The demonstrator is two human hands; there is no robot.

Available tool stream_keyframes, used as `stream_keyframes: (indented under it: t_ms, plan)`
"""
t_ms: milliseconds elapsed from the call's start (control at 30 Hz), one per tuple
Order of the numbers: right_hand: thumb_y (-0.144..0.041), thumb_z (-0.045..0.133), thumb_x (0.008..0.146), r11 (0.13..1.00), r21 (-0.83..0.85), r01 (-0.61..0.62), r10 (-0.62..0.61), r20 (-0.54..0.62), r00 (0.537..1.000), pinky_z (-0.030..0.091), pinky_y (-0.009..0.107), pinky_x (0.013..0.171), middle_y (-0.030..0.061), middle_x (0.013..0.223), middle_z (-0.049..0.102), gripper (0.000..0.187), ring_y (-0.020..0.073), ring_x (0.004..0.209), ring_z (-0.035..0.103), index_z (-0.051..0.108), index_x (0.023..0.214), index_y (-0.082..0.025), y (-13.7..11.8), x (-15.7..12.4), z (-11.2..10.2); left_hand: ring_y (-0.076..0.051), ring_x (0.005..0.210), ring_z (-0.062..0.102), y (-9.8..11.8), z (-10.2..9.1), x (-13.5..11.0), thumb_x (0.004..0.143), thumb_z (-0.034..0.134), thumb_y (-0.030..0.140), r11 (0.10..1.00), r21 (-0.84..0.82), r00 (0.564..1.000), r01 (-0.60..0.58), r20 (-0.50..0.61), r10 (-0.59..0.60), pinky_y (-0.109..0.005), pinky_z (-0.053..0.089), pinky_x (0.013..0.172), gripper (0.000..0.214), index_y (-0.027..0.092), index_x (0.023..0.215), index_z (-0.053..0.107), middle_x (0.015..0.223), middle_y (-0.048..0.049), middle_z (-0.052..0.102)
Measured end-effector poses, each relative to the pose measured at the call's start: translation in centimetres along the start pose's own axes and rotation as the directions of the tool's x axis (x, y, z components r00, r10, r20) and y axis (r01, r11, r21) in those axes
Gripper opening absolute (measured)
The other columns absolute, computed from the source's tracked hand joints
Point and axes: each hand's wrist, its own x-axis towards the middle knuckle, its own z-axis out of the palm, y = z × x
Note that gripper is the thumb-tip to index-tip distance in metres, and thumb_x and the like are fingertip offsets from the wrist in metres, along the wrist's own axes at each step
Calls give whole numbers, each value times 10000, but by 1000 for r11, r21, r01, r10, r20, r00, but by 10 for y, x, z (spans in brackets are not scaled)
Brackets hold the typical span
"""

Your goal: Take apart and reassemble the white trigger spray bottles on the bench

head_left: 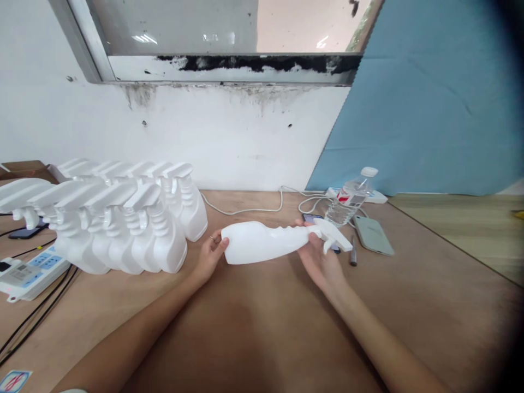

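Note:
A white spray bottle [262, 243] lies sideways in the air above the table, its trigger head pointing right. At its base, my left hand [213, 248] grips the bottom edge between thumb and fingers. My right hand [319, 255] is closed around the neck, just below the trigger head [333, 233]. Some fingers of both hands are hidden behind the bottle. Off to the left, several more white spray bottles [166, 240] stand upright in two rows, trigger heads facing left.
Behind my right hand are a clear water bottle [347, 201], a pale green phone [373, 234] and a thin grey tool [353, 254]. A power strip [35, 273] with black cables lies at left. A white cable [245, 212] runs along the wall; a cardboard box [28, 170] sits back left.

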Motion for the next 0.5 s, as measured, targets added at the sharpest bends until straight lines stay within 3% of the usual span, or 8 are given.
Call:
stream_keyframes:
  t_ms: [67,133,233,367,500]
  plan:
    - [-374,797,613,999,-49,21,-18,64,998,520,382,878,6,1026,682,308,221,1020,612,667,875,-278,-4,-3,3,-250,917,640,-2,-4,6,810,564,559,985,-81,988,149,54,-145,-329,506,759,506,130,1072,618,935,-112,691]
    - [-366,818,576,997,-79,12,-5,86,996,515,411,879,1,984,685,330,231,997,617,664,858,-291,-7,-4,2,-235,776,648,-3,-8,12,801,543,587,946,-107,947,306,138,-291,-300,492,632,518,128,1017,646,769,-86,680]
    - [-387,834,558,999,-51,-2,8,119,993,511,433,877,0,940,684,353,234,998,615,660,850,-292,-10,-1,-3,-163,557,570,-2,-13,17,788,536,560,882,-168,893,441,175,-414,-241,398,477,445,151,924,647,596,-23,596]
    - [-447,767,670,994,104,35,-44,83,996,507,424,892,-18,960,678,300,198,1015,611,655,910,-307,-25,7,-9,-91,398,386,0,-14,18,774,525,494,848,-254,885,466,144,-443,-204,234,370,352,158,844,602,507,29,466]
    - [-320,626,835,911,374,171,-168,-41,985,534,347,871,-18,879,660,111,141,902,634,649,928,-264,-55,18,-27,-99,468,440,-4,-11,17,800,464,489,873,-306,922,380,54,-382,-204,292,398,345,178,909,568,599,18,519]
